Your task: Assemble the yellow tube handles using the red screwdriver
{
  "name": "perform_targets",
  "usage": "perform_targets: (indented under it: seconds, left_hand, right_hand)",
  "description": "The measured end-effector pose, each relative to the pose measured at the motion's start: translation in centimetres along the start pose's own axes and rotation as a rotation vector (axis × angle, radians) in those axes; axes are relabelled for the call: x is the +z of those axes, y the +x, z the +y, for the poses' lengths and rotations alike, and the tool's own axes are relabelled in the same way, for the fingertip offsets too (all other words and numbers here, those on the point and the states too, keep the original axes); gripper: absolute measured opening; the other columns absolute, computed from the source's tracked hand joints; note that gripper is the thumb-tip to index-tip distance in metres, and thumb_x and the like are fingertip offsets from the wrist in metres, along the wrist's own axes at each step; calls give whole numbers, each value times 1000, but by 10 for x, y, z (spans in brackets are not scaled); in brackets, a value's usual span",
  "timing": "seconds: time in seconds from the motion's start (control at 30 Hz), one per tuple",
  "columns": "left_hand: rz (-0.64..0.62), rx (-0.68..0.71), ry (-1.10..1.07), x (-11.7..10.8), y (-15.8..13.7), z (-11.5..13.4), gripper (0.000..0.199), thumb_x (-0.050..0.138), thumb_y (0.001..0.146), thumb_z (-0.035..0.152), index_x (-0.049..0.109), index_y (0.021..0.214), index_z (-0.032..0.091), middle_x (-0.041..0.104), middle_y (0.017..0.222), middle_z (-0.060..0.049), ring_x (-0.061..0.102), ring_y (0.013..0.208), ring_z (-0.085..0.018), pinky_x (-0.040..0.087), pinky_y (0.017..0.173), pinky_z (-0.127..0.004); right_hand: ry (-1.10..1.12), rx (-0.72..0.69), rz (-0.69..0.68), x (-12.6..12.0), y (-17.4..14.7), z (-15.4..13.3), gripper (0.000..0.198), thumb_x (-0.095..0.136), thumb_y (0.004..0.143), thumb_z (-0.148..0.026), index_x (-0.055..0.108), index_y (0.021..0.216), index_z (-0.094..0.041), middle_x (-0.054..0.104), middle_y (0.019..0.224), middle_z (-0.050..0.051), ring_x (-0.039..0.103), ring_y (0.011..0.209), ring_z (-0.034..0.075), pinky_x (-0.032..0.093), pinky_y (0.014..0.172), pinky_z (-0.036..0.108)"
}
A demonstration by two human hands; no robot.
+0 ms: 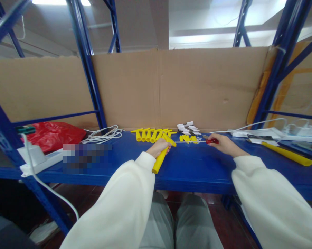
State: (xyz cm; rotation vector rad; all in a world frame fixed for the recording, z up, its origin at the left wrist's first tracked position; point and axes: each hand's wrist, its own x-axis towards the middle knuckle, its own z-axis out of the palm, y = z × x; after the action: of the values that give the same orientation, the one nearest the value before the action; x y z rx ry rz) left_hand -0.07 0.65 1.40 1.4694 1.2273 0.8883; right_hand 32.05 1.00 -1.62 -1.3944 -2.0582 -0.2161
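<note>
My left hand (158,148) is closed around a yellow T-shaped handle (159,162), its round grip pointing down toward me and its crosspiece at the top. In my right hand (224,145) is a screwdriver by its red handle (212,141). The thin shaft runs left to the crosspiece of the yellow handle; whether the tip sits in a screw is too small to see. Behind my left hand lies a row of several similar yellow handles (148,135). Small yellow pieces (188,138) lie behind the shaft, with a stack of white and black flat pieces (189,128) beyond them.
The blue shelf (192,173) carries everything, backed by cardboard (187,86). At right lies a long yellow-handled tool (287,154) near white power strips (264,132). At left are a red bag (57,135), coiled white cable (104,135) and another power strip (44,164).
</note>
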Motion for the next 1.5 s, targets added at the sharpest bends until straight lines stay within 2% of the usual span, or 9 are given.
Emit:
perform_targets:
  seconds: [0.57, 0.7, 0.83, 0.97, 1.07, 1.2, 1.3, 1.37, 1.5]
  left_hand:
    - [-1, -2, 15, 0, 2, -2, 34, 56, 86, 3, 52, 56, 16, 48, 45, 3, 41, 39, -8, 31, 41, -22]
    - [21, 13, 50, -1, 5, -4, 34, 56, 84, 0, 52, 55, 16, 50, 45, 2, 43, 40, -8, 33, 43, -22]
    - [54, 48, 84, -2, 9, -8, 32, 57, 79, -2, 54, 52, 16, 51, 47, 1, 45, 42, -10, 37, 46, -23]
    - [61, 33, 137, -3, 15, -11, 35, 58, 79, 1, 51, 48, 17, 50, 46, -1, 48, 44, -11, 38, 47, -24]
    - [64, 40, 165, -5, 18, -13, 35, 57, 81, 3, 50, 49, 18, 48, 46, 0, 48, 45, -11, 39, 48, -24]
    - [84, 48, 158, -8, 18, -13, 34, 62, 79, 2, 50, 52, 19, 47, 45, 2, 45, 43, -10, 36, 46, -21]
    - [104, 32, 185, -9, 17, -13, 35, 62, 80, 4, 49, 52, 19, 48, 45, 0, 45, 43, -11, 36, 45, -22]
    - [104, 39, 175, -10, 17, -13, 33, 63, 80, 4, 50, 53, 19, 48, 46, 0, 46, 44, -11, 36, 46, -22]
    - [101, 36, 154, -10, 19, -14, 31, 63, 79, 3, 52, 54, 19, 47, 45, 1, 46, 44, -11, 34, 45, -22]
  right_hand:
    - [-62, 11, -22, -1, 0, -6, 8, 59, 82, -30, 64, 85, -26, 75, 83, 5, 70, 77, 23, 52, 71, 35]
    - [-130, -74, -8, -3, 0, -14, 11, 57, 85, -30, 66, 88, -24, 76, 88, 8, 70, 78, 25, 50, 71, 36]
    - [-228, -179, 35, -7, 0, -22, 16, 55, 89, -28, 69, 94, -23, 77, 96, 10, 71, 88, 26, 50, 77, 38]
    - [-319, -226, 14, -11, -3, -29, 24, 50, 94, -29, 71, 104, -23, 76, 104, 10, 70, 96, 26, 50, 77, 36]
    - [-364, -238, -18, -13, -5, -35, 30, 46, 96, -30, 72, 110, -23, 75, 106, 11, 71, 93, 24, 51, 76, 34]
    - [-412, -235, -27, -11, -6, -43, 31, 45, 97, -33, 72, 108, -22, 76, 103, 9, 71, 88, 22, 51, 74, 31]
    - [-446, -184, -14, -8, -7, -47, 29, 52, 94, -40, 68, 109, -22, 77, 95, 8, 70, 76, 22, 48, 63, 30]
    - [-470, -164, -23, -7, -7, -47, 25, 54, 92, -38, 66, 106, -21, 76, 89, 8, 68, 68, 22, 44, 58, 30]
    - [-478, -248, -17, -6, -7, -46, 20, 50, 92, -28, 68, 99, -22, 76, 98, 10, 70, 79, 21, 45, 61, 28]
